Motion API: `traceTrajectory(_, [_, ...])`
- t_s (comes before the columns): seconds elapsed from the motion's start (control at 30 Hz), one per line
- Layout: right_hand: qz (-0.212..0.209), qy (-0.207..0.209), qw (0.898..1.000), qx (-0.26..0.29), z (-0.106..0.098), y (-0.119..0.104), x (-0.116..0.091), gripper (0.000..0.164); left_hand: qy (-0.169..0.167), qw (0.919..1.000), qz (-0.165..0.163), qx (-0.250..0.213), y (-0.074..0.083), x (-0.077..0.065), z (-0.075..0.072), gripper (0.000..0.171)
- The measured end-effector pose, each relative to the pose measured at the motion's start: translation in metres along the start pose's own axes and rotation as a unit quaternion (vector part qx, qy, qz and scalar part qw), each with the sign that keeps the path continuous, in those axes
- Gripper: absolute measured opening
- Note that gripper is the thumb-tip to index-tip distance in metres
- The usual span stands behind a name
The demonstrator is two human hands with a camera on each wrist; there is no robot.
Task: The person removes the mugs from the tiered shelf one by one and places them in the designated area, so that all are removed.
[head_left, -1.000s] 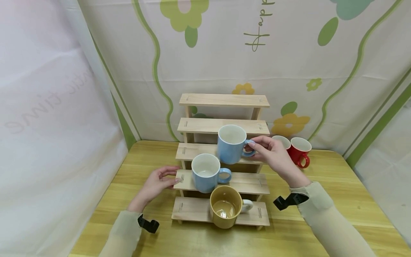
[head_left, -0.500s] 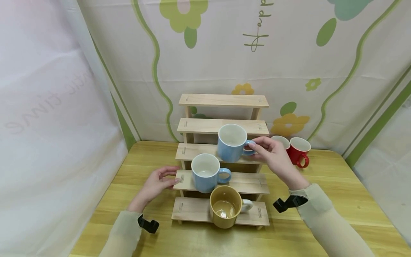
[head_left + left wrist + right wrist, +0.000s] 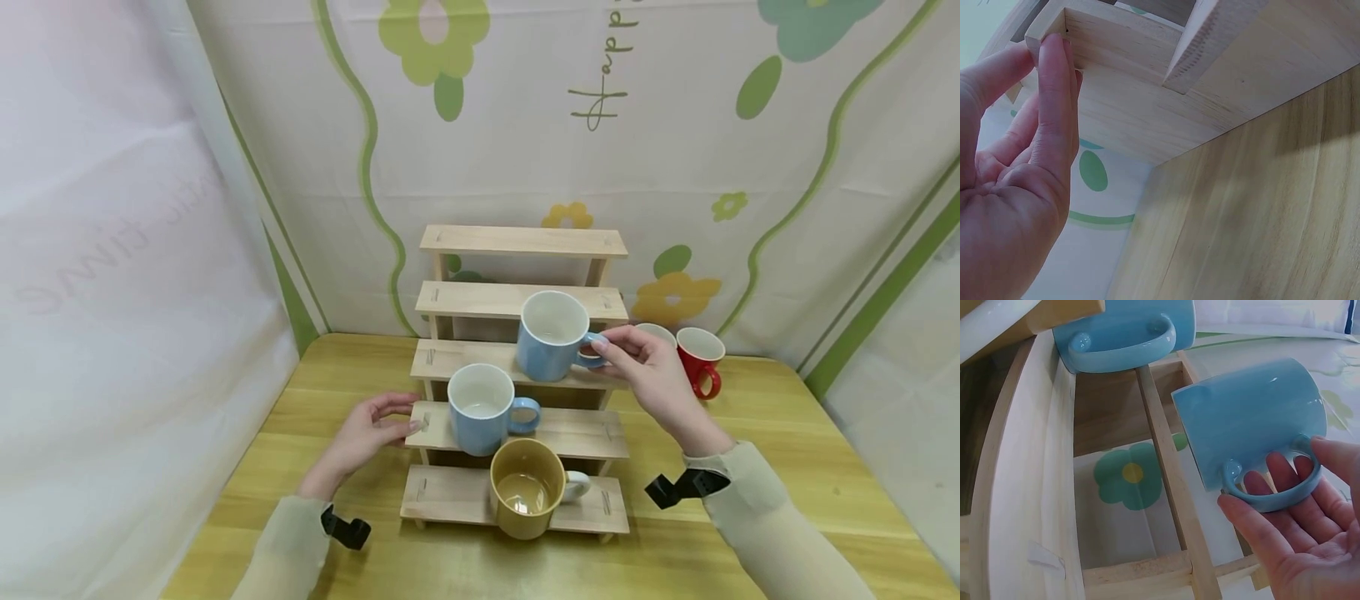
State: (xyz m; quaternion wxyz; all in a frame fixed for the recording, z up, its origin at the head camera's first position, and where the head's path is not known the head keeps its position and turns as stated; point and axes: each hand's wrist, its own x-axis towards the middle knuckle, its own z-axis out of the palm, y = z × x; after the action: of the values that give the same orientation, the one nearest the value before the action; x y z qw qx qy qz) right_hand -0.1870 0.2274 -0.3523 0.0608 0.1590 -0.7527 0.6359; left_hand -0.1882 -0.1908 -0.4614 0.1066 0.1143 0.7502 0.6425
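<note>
In the head view, a 5-tier wooden stand [image 3: 453, 497] sits on the counter [image 3: 341, 371]; the right hand [image 3: 660, 383] pinches the handle of the upper blue mug [image 3: 542, 357], upright at the 3rd tier from the bottom. The lower blue mug [image 3: 474, 427] stands on the 2nd tier, the mustard mug [image 3: 519, 518] on the lowest, and a red mug [image 3: 693, 372] is behind the right hand. The left hand [image 3: 362, 432] grips the 2nd tier's left end. The left wrist view shows its thumb and fingers closed on that board end. In the right wrist view, the right fingers curl round the handle; I cannot tell whether the mug's base touches the tier.
</note>
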Motion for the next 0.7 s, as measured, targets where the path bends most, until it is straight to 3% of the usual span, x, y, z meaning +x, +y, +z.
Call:
traceTrajectory(0.27, [-0.001,0.017,1.0,0.022,-0.007,-0.004,-0.007,0.03,-0.001,1.0,-0.001,-0.001,0.0,0.0,0.001,0.051])
traceTrajectory(0.47, [0.012,0.029,0.999,-0.016,-0.02,-0.012,-0.014,0.028,0.0,1.0,-0.001,-0.002,0.002,-0.002,0.002,0.052])
traceTrajectory(0.7, [-0.024,0.054,0.998,0.002,-0.034,-0.018,-0.021,0.025,0.001,1.0,-0.003,-0.003,0.003,-0.001,0.001,0.05])
